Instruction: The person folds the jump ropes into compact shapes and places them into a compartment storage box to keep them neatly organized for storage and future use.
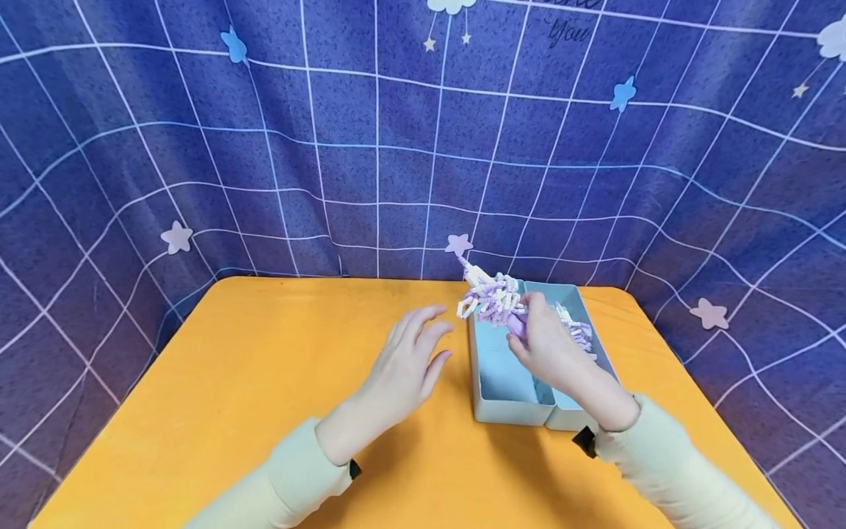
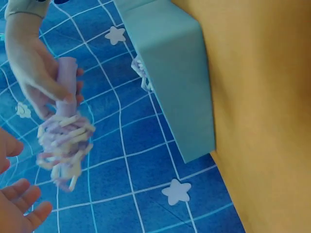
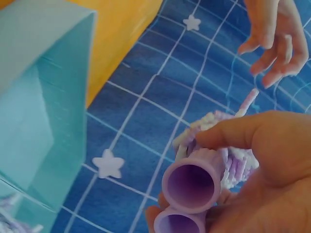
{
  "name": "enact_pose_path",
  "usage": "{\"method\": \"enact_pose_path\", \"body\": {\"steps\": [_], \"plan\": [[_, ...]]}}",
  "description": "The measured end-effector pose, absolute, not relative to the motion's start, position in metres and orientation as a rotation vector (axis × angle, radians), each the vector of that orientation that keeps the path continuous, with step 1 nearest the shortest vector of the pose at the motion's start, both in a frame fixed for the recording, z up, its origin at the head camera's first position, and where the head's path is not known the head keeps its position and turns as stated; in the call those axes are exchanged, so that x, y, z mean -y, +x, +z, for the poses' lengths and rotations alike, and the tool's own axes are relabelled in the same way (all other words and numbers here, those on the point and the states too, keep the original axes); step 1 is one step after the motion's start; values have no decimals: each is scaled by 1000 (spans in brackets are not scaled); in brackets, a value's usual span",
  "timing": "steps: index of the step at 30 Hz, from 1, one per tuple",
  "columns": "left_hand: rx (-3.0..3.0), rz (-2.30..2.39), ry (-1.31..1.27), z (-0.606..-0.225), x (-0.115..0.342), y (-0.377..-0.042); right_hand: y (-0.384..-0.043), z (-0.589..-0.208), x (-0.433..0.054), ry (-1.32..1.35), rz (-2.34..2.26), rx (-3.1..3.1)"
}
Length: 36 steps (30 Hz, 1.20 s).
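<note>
My right hand [image 1: 551, 342] grips the purple handles [image 3: 192, 184] of a beaded jump rope [image 1: 496, 297], above a light-blue box [image 1: 512, 411]. Two hollow handle ends, side by side, face the right wrist camera. The rope's purple and white beads are gathered in a bundle that points away from the hand, toward the back left. Left of the bundle, my left hand [image 1: 406, 360] is held with its fingers spread and nothing in it. A second purple and white beaded bundle [image 1: 578, 330] lies in the box's right compartment, partly hidden by my right hand.
The box's left compartment [image 1: 505, 367] lies beneath the jump rope. An orange tabletop [image 1: 264, 397] stretches left and forward of the box. Behind and around it hangs a blue curtain [image 1: 370, 169] with a grid and star pattern.
</note>
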<state>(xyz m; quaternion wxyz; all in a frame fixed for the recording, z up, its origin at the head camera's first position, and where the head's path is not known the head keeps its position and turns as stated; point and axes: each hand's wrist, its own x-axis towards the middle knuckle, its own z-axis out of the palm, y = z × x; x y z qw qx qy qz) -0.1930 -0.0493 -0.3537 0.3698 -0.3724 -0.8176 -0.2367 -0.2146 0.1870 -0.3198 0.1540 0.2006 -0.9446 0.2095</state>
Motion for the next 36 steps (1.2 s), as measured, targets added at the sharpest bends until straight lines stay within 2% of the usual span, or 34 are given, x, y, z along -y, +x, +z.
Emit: {"method": "enact_pose_path", "body": {"steps": [20,36], "plan": [[2241,-492,-811,-403,95,-192,-248,-415,-179,181,554,2634],[2291,-475,-756,-410,100,-192,-268,-436,-174,-109,412,2854]]}}
